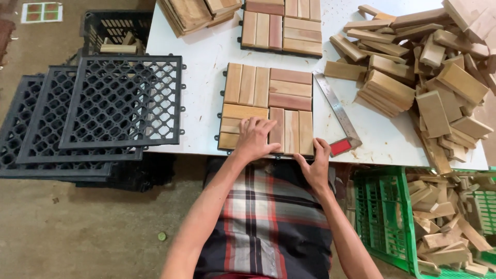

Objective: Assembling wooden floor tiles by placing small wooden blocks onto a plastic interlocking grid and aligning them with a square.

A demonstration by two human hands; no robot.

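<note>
Hands met on a wooden deck tile (267, 109) that lay flat on the white table (206, 51), at its near edge. The left hand (254, 138) rested palm down on the tile's near slats, fingers spread and flat, gripping nothing. The right hand (316, 163) curled over the tile's near right corner, fingers hooked on the edge, thumb on top. The two hands were a little apart, both touching the tile.

Just right of the tile lay a metal square (338, 114) with a red handle, its blade running along the tile's right side, close to it; whether they touched could not be told. Beyond the tile, farther up the table, sat a second finished tile (281, 27), and left of that one a stack of wood pieces (199, 13). Right of the tile, past the square, rose a loose pile of wooden slats (423, 67).

Left of the tile, black plastic grids (98, 111) were stacked in steps, the top one overlapping the table's left edge. Behind them stood a black crate (116, 31) holding a few slats. Below and right of the tile, off the table, a green crate (392, 217) was full of wood offcuts.
</note>
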